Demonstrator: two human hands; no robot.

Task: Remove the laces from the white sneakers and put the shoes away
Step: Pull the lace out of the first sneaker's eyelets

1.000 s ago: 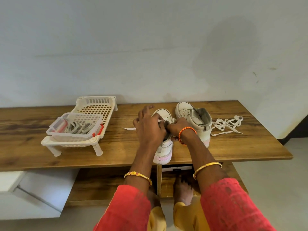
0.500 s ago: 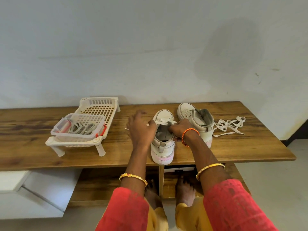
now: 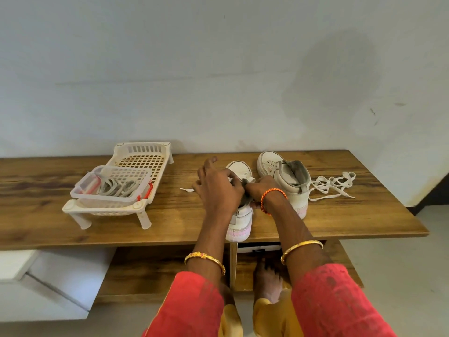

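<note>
Head view. Wooden table point(image 3: 170, 222) against a pale wall point(image 3: 218, 69). Near sneaker point(image 3: 239, 222) stands upright at the table's front edge, heel toward the person, toe pointing to the wall, pink-tinged sole showing. Left hand point(image 3: 218, 190) sits over its opening, fingers point(image 3: 230, 177) curled down onto the tongue and lace area; what exactly they grip is hidden by the hand itself. Right hand point(image 3: 260, 190) meets it from the other side of the same shoe, fingers bent and pinching at the lace zone; orange thread bracelet point(image 3: 273, 193) on that wrist, gold bangles on both forearms. A short lace end point(image 3: 187, 189) lies on the table just left of the left hand. Second sneaker point(image 3: 284, 181) stands just beside the first, to its right, no lace in it, tongue up. Loose lace point(image 3: 332, 184) lies in a tangle on the table right of that shoe, touching or nearly touching its heel. Far left: white plastic rack point(image 3: 143, 156) on legs, a small clear basket point(image 3: 109, 188) resting on its front, holding grey bands or laces, cannot tell which. Red sleeves at the bottom.
</note>
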